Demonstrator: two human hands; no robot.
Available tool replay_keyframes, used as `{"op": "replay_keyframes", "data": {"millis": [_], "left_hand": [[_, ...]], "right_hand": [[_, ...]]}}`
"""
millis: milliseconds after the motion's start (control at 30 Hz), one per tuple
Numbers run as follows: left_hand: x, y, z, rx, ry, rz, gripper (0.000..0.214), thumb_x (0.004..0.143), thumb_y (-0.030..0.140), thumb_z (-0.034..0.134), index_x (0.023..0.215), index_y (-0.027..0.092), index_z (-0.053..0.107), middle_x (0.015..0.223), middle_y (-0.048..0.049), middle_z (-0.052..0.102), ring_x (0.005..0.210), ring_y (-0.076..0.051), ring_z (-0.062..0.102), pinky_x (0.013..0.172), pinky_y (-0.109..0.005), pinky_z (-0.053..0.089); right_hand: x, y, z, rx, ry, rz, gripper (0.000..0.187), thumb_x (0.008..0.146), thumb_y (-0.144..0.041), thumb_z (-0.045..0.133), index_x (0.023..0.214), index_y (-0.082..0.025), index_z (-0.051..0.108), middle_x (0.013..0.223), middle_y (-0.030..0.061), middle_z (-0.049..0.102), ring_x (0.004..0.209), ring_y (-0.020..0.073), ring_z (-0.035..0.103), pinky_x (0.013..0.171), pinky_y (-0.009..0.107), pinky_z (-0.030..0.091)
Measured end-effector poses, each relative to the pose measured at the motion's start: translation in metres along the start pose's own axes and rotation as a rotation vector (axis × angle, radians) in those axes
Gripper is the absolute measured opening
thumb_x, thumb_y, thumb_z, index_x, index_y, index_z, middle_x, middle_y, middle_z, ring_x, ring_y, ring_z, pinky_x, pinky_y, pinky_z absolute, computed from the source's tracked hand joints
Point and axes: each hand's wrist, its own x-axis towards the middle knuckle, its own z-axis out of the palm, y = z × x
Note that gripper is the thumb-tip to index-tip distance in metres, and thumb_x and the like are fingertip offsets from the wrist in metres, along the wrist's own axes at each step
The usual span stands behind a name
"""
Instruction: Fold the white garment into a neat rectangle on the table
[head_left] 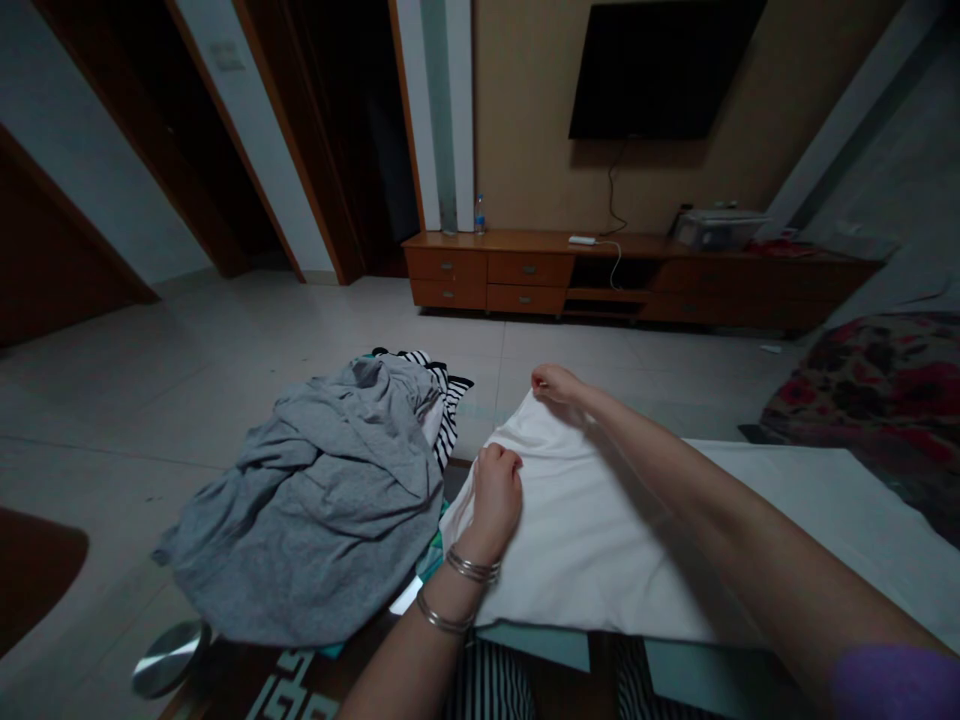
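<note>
My left hand [495,495] is closed, pinching the near edge of the white cloth [600,540], and my right hand [556,384] pinches its far corner, held slightly raised. The cloth lies across the desk [292,690], just beside a crumpled grey jersey garment [322,510].

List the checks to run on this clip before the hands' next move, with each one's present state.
1. Left hand gripping the white cloth: ok.
2. Right hand pinching the cloth's far corner: ok.
3. White cloth lying smooth: not ok, it is rucked near the hands.
4. Striped garment fully uncovered: not ok, the gray garment lies over it.
5. Gray garment apart from the white cloth: cannot tell.
</note>
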Motion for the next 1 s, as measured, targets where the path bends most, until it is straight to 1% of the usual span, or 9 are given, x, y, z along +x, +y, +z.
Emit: {"op": "replay_keyframes", "data": {"millis": [67, 167, 233, 367, 467, 633, 733, 833, 1000], "left_hand": [[-0.001, 0.001, -0.001, 0.021, 0.0, -0.012, 0.021, 0.082, 0.004, 0.049, 0.09, 0.016, 0.065, 0.099, -0.0091, 0.057, 0.097, -0.021, 0.05, 0.086, -0.034, 0.039], [-0.002, 0.002, -0.002, 0.052, -0.007, -0.025, 0.021, 0.083, 0.005, 0.048, 0.09, 0.017, 0.064, 0.1, -0.0091, 0.056, 0.097, -0.021, 0.049, 0.086, -0.035, 0.039], [-0.003, 0.002, -0.003, 0.067, -0.007, -0.031, 0.02, 0.084, 0.006, 0.048, 0.09, 0.017, 0.064, 0.1, -0.0092, 0.056, 0.097, -0.022, 0.049, 0.085, -0.035, 0.039], [-0.005, 0.005, -0.004, 0.091, -0.007, -0.038, 0.019, 0.086, 0.008, 0.048, 0.091, 0.017, 0.064, 0.101, -0.0097, 0.057, 0.097, -0.023, 0.048, 0.083, -0.035, 0.038], [-0.005, 0.006, -0.005, 0.114, -0.013, -0.046, 0.019, 0.087, 0.008, 0.047, 0.092, 0.017, 0.064, 0.103, -0.0103, 0.056, 0.097, -0.023, 0.048, 0.084, -0.036, 0.038], [-0.005, 0.007, -0.004, 0.128, -0.026, -0.067, 0.021, 0.09, 0.011, 0.044, 0.093, 0.017, 0.064, 0.103, -0.0112, 0.056, 0.098, -0.024, 0.048, 0.084, -0.037, 0.037], [-0.005, 0.007, -0.002, 0.144, -0.025, -0.058, 0.021, 0.088, 0.009, 0.046, 0.096, 0.018, 0.063, 0.105, -0.011, 0.055, 0.099, -0.024, 0.047, 0.084, -0.038, 0.037], [-0.006, 0.006, -0.002, 0.156, -0.018, -0.058, 0.021, 0.087, 0.008, 0.047, 0.096, 0.018, 0.062, 0.104, -0.0105, 0.055, 0.099, -0.024, 0.047, 0.084, -0.038, 0.037], [-0.007, 0.006, -0.001, 0.173, -0.008, -0.059, 0.019, 0.088, 0.009, 0.047, 0.097, 0.017, 0.062, 0.104, -0.0105, 0.054, 0.098, -0.024, 0.046, 0.084, -0.038, 0.037]], "right_hand": [[-0.002, 0.001, -0.002, 0.001, -0.01, -0.027, 0.022, 0.081, -0.015, 0.054, 0.097, -0.014, 0.069, 0.094, 0.0068, 0.069, 0.082, 0.0144, 0.057, 0.073, 0.02, 0.041], [-0.003, 0.0, 0.0, -0.008, -0.035, -0.078, 0.028, 0.082, -0.013, 0.054, 0.105, -0.017, 0.069, 0.104, 0.0062, 0.068, 0.089, 0.0143, 0.057, 0.078, 0.019, 0.041], [-0.002, -0.003, 0.004, -0.03, -0.049, -0.086, 0.028, 0.079, -0.013, 0.058, 0.104, -0.019, 0.07, 0.107, 0.0063, 0.068, 0.092, 0.0151, 0.057, 0.079, 0.02, 0.04], [0.001, -0.006, 0.01, -0.086, -0.081, -0.035, 0.021, 0.077, -0.015, 0.062, 0.095, -0.02, 0.072, 0.093, 0.0058, 0.07, 0.081, 0.0161, 0.059, 0.071, 0.021, 0.039], [0.0, -0.006, 0.008, -0.115, -0.094, -0.025, 0.017, 0.076, -0.017, 0.063, 0.09, -0.021, 0.073, 0.089, 0.0057, 0.07, 0.079, 0.0171, 0.059, 0.07, 0.023, 0.039], [-0.003, -0.001, -0.004, -0.133, -0.048, -0.022, 0.015, 0.072, -0.017, 0.064, 0.085, -0.018, 0.07, 0.096, 0.0082, 0.069, 0.088, 0.0181, 0.057, 0.074, 0.023, 0.038], [-0.004, 0.005, -0.008, -0.115, -0.002, 0.043, 0.018, 0.074, -0.019, 0.06, 0.09, -0.015, 0.068, 0.09, 0.008, 0.068, 0.077, 0.016, 0.055, 0.067, 0.023, 0.037], [-0.003, 0.012, -0.007, -0.079, 0.019, 0.098, 0.018, 0.076, -0.019, 0.059, 0.093, -0.014, 0.065, 0.085, 0.0059, 0.067, 0.071, 0.014, 0.054, 0.062, 0.022, 0.036], [0.001, 0.017, 0.001, -0.011, 0.037, 0.123, 0.03, 0.077, -0.016, 0.064, 0.108, -0.015, 0.063, 0.101, 0.0058, 0.068, 0.084, 0.0127, 0.059, 0.07, 0.018, 0.04]]}}
